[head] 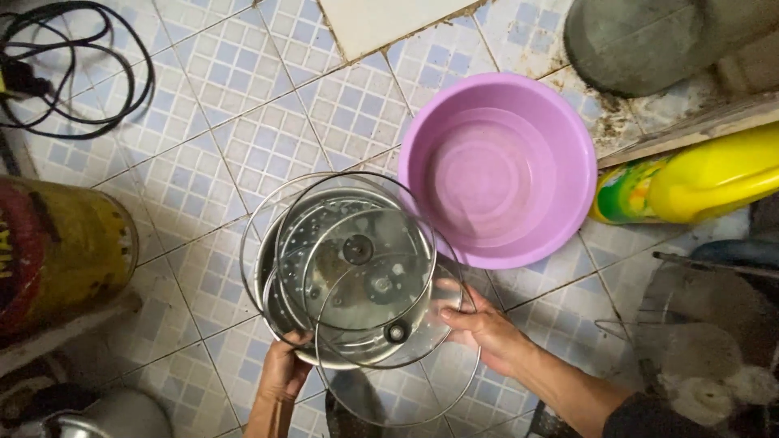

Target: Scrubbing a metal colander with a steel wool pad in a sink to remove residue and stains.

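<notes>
The person crouches over a tiled floor [268, 105] and holds a stack of glass lids [357, 268] resting in a metal pot [280, 320], which sits on the floor just left of a purple basin [499, 166]. The left hand [284, 369] is closed over the near rim of the pot and the lowest lid, fingers curled on the edge; the right hand [479, 320] grips the right edge of the stack, its fingers pressed against the glass. It seems the lids are being steadied or gathered as one bundle, a handling step rather than a finished one. Any lift would call for an even grip on both sides, since the lids lie offset from one another and could slide apart. The basin touches or nearly touches the stack on the right and crowds that side. A yellow bottle [698, 178] lies beyond the basin, a rusty yellow canister [61, 251] stands well to the left, and a black cable [73, 69] coils at the upper left.
</notes>
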